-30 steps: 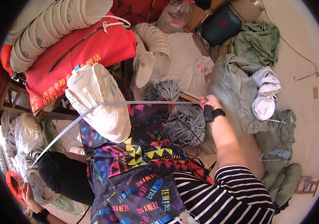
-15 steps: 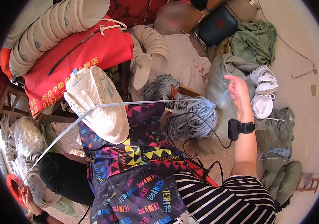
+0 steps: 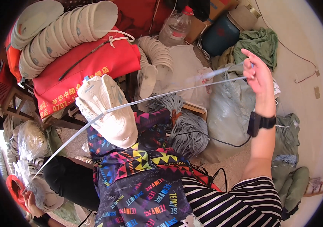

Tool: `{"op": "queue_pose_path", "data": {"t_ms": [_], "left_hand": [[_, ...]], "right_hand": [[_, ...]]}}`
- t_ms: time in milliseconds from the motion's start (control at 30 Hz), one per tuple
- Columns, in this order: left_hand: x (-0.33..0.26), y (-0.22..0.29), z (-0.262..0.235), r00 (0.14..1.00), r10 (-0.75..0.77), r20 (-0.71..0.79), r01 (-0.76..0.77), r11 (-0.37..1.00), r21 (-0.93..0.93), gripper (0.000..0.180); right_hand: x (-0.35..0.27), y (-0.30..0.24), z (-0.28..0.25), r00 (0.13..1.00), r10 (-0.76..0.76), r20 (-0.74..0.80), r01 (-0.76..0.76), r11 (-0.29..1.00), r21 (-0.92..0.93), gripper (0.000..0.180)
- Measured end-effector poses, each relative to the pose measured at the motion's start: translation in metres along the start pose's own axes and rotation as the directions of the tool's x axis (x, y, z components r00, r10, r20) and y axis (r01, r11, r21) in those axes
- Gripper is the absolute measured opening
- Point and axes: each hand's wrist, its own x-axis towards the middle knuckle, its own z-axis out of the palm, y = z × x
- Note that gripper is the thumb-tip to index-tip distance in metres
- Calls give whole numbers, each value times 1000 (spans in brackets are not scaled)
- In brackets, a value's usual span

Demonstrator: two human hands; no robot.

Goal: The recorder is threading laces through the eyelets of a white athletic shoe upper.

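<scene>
A white sneaker [image 3: 120, 130] rests toe toward me at the top of my patterned apron [image 3: 138, 200]. A pale grey shoelace [image 3: 222, 81] crosses its eyelet area and stretches out to both sides. My right hand [image 3: 259, 77], raised at the right, grips the lace with curled fingers while its index finger points out. A second, blurred stretch of lace also runs from this hand. At the lower left rim, my left hand [image 3: 30, 201] pinches the lace's other end beside a red round object [image 3: 13, 185]. Its fingertips are small and partly hidden.
Nested shoe uppers [image 3: 70, 32] lie on a red cloth bag [image 3: 93, 66] at the upper left. A bundle of grey laces [image 3: 190, 138] hangs near a filled plastic sack [image 3: 227, 109]. Behind stand a clear bottle [image 3: 174, 28] and a dark gas cylinder [image 3: 220, 36].
My right hand has risen and moved outward to the right, drawing the lace up at a slant. My left hand stays low at the left. The view has shifted slightly.
</scene>
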Motion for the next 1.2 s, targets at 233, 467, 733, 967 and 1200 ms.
{"op": "queue_pose_path", "data": {"t_ms": [233,467,733,967,1200], "left_hand": [[-31,70,-39,969,195,-153,-202,979,-30,18],[-59,122,-117,879,319,-355,-347,938,-15,19],[-230,10,145,816,410,407,-516,834,195,42],[-345,-146,282,544,-57,837,-391,865,313,16],[-368,-218,305,542,-154,826,-299,883,361,15]], "right_hand": [[128,12,-91,948,179,-261,-177,984,31,26],[216,4,-214,820,-150,-552,61,982,-178,22],[124,119,29,1000,-5,16,14,750,-661,40],[-14,188,211,714,106,692,-9,990,-142,20],[-49,198,225,640,48,767,243,934,-262,12]]}}
